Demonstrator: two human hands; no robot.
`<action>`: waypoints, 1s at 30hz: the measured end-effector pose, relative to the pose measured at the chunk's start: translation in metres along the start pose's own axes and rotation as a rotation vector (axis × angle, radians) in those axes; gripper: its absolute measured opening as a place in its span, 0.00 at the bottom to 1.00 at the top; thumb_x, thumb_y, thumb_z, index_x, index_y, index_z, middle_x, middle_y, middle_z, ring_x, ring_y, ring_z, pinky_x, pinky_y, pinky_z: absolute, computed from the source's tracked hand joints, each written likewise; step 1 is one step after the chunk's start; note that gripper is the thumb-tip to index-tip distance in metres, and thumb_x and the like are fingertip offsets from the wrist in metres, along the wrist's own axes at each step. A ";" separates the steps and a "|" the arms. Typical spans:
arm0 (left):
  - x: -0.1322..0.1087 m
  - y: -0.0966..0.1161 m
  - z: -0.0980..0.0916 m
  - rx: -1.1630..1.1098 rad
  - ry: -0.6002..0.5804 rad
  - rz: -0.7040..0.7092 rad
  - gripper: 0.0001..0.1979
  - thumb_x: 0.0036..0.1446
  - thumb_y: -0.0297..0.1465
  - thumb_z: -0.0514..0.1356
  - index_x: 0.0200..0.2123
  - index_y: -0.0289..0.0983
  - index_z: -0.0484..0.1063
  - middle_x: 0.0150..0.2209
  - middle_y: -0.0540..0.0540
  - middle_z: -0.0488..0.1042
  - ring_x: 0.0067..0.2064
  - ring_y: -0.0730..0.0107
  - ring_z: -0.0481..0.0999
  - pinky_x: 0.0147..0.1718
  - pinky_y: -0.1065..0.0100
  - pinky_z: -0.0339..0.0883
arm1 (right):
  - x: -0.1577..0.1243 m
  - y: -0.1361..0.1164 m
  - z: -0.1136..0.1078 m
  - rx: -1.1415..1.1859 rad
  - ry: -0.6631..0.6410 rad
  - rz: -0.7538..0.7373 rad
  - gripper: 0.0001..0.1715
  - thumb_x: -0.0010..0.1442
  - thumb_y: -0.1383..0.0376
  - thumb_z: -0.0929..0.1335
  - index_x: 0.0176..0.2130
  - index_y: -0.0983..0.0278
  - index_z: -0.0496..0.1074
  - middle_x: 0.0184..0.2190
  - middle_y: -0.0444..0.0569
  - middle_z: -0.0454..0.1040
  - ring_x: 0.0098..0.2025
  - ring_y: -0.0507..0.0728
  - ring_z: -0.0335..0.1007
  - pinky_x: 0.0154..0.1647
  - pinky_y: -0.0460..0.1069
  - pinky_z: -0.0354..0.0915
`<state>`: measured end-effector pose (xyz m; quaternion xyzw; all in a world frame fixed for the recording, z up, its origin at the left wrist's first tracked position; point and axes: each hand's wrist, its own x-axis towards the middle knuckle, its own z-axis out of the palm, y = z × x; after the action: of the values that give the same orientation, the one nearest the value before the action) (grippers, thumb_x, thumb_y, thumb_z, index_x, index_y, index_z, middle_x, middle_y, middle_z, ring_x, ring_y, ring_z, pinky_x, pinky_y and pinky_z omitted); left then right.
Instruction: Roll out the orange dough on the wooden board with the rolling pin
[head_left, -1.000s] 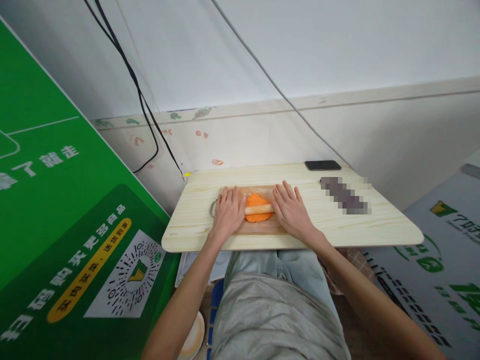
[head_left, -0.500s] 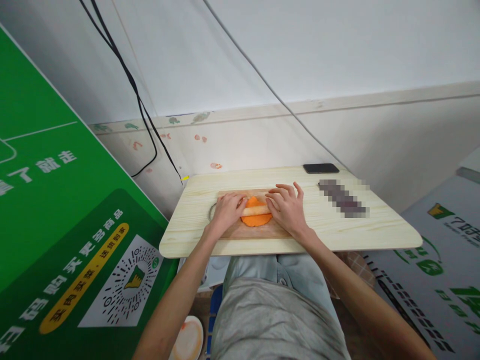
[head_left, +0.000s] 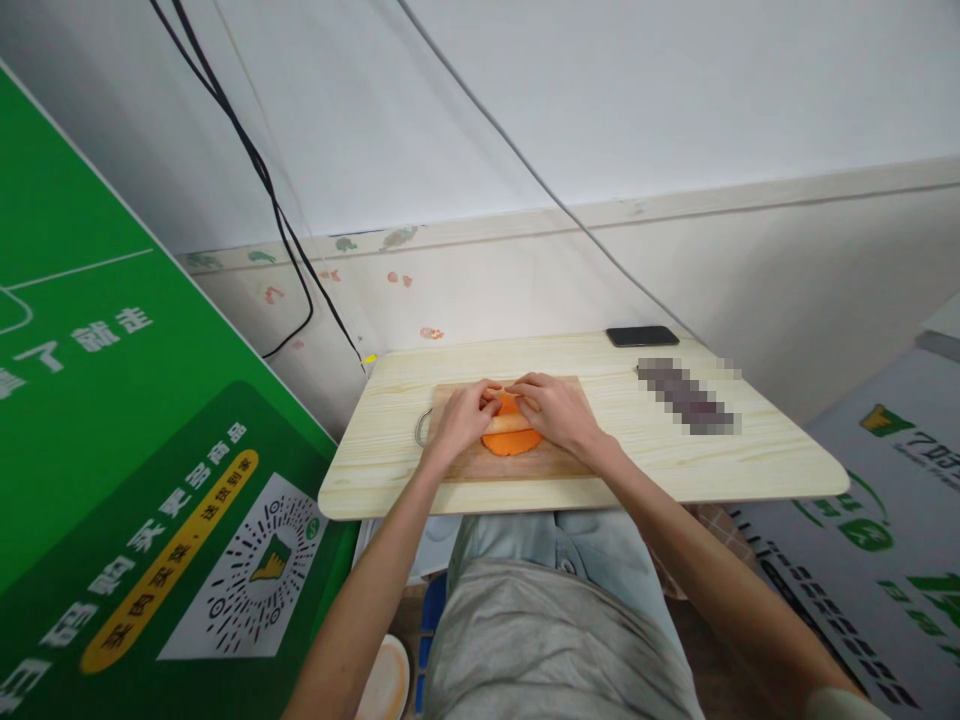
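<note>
The left grip (head_left: pixel 459 420) and the right grip (head_left: pixel 556 412) lay over a flat disc of orange dough (head_left: pixel 512 441). The fingers of both were bent, and their tips almost met above its far edge. A pale roller (head_left: pixel 504 425) ran between the two palms, its ends hidden under them. It could not be told whether the grips clasped it or only pressed on it.

The dough lay directly beneath the grips on a wooden cutting board (head_left: pixel 525 464). The board's metal ring (head_left: pixel 421 428) stuck out just left of the left grip. The board rested on a light wooden table (head_left: pixel 660 465). Beyond and to the right of the right grip lay a black phone (head_left: pixel 642 336), with a pixelated patch (head_left: pixel 688 396) nearer than it.

Well left of the left grip leaned a green board (head_left: pixel 112 420). It bore white characters "了就走" and, lower down, "扫码购买更多商品". A yellow band (head_left: pixel 169 548) on it read "买肉买菜,送货到家", with a QR code (head_left: pixel 251 565) beside the band.

Far right of the right grip, a grey panel (head_left: pixel 885 470) showed green logos and a "7" followed by characters cut off at the edge.
</note>
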<state>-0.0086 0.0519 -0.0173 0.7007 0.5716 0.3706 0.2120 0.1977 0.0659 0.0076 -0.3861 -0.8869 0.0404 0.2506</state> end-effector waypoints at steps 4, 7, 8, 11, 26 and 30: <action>-0.002 -0.002 0.001 -0.011 0.030 -0.011 0.15 0.63 0.22 0.65 0.52 0.39 0.79 0.41 0.45 0.86 0.42 0.62 0.86 0.45 0.63 0.78 | 0.009 -0.006 0.000 0.006 -0.062 0.017 0.19 0.72 0.69 0.66 0.53 0.60 0.84 0.50 0.53 0.83 0.49 0.60 0.79 0.50 0.50 0.69; -0.003 -0.002 0.001 -0.014 0.034 -0.027 0.16 0.63 0.21 0.65 0.52 0.41 0.78 0.40 0.47 0.85 0.42 0.63 0.86 0.44 0.64 0.78 | 0.010 -0.007 0.001 -0.013 -0.089 0.027 0.18 0.73 0.67 0.66 0.53 0.59 0.84 0.48 0.53 0.84 0.48 0.60 0.78 0.49 0.50 0.68; -0.003 -0.001 0.001 -0.019 0.037 -0.027 0.16 0.62 0.21 0.65 0.51 0.41 0.77 0.40 0.47 0.85 0.42 0.63 0.86 0.44 0.64 0.77 | 0.011 -0.006 0.001 -0.019 -0.098 0.024 0.18 0.73 0.67 0.66 0.52 0.58 0.85 0.48 0.53 0.84 0.48 0.60 0.78 0.48 0.51 0.68; -0.005 0.001 0.001 -0.038 0.054 -0.019 0.15 0.62 0.21 0.65 0.50 0.40 0.77 0.40 0.46 0.85 0.41 0.63 0.85 0.44 0.64 0.77 | 0.014 -0.006 0.000 -0.022 -0.129 0.024 0.16 0.74 0.65 0.66 0.48 0.58 0.85 0.45 0.53 0.85 0.47 0.61 0.77 0.47 0.51 0.67; -0.004 0.000 -0.003 -0.070 0.039 0.043 0.12 0.61 0.21 0.65 0.44 0.38 0.87 0.43 0.45 0.88 0.44 0.61 0.85 0.49 0.63 0.77 | 0.030 -0.005 0.001 -0.028 -0.243 0.153 0.14 0.71 0.64 0.68 0.43 0.63 0.85 0.44 0.58 0.85 0.48 0.64 0.78 0.45 0.51 0.66; -0.004 -0.001 -0.005 -0.059 0.006 0.054 0.11 0.63 0.25 0.65 0.45 0.39 0.87 0.44 0.45 0.88 0.44 0.61 0.85 0.50 0.63 0.77 | 0.029 -0.003 0.003 -0.008 -0.227 0.162 0.13 0.70 0.64 0.69 0.43 0.62 0.85 0.46 0.56 0.85 0.49 0.63 0.78 0.47 0.51 0.66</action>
<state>-0.0133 0.0478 -0.0162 0.7080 0.5421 0.3951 0.2207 0.1778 0.0843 0.0178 -0.4504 -0.8757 0.1002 0.1427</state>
